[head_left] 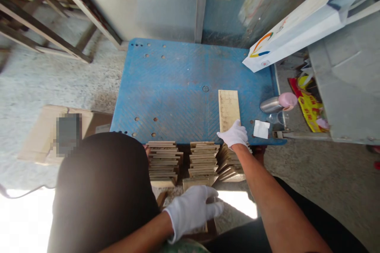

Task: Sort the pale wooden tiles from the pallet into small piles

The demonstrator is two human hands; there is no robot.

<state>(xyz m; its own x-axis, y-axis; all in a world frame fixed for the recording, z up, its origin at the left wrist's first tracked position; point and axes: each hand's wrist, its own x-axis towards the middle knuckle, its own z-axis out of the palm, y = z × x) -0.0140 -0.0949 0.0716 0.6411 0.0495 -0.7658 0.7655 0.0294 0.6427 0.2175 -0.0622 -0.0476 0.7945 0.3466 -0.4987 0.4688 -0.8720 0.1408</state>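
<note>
Both of my hands wear white gloves. My right hand (pixel 234 134) reaches forward and rests on the near end of a pale wooden slat (pixel 228 108) lying flat on the blue plastic pallet (pixel 178 87); its fingers curl over the slat's end. My left hand (pixel 194 209) is low near my lap, fingers closed on the near end of another flat wooden piece (pixel 196 184) under the stacks. Three stacks of similar thin wooden pieces (pixel 164 160) (pixel 204 159) (pixel 230 166) stand between my knees and the pallet's front edge.
A white paper bag with a coloured logo (pixel 293 33) leans at the right. A metal cup and pink lid (pixel 279 103), a glass and a white paper scrap (pixel 261 129) sit at the pallet's right edge. Cardboard (pixel 44 130) lies left on the concrete floor. A metal wall stands behind.
</note>
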